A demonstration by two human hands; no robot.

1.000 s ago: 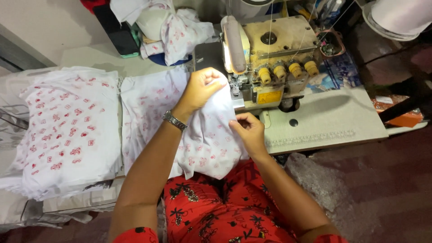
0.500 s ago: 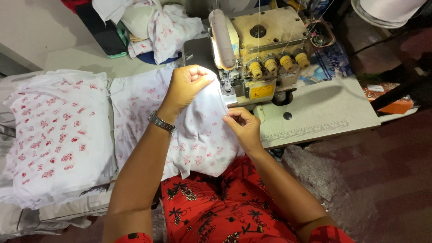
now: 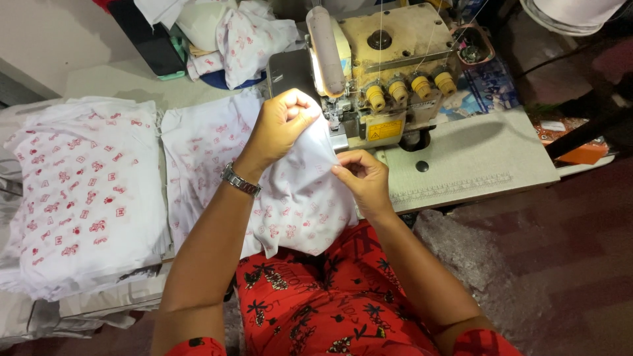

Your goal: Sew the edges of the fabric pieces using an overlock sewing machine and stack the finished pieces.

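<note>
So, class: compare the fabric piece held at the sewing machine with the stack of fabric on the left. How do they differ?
The held fabric piece is a single layer, draped and creased, gripped by the left hand and right hand. The fabric stack lies flat in many layers, untouched. The stack's red motifs look bolder; the held piece's look fainter. Both are white with red print.

Left hand (image 3: 280,128) curled shut, raised; right hand (image 3: 362,179) pinching, fingers bent.
</note>
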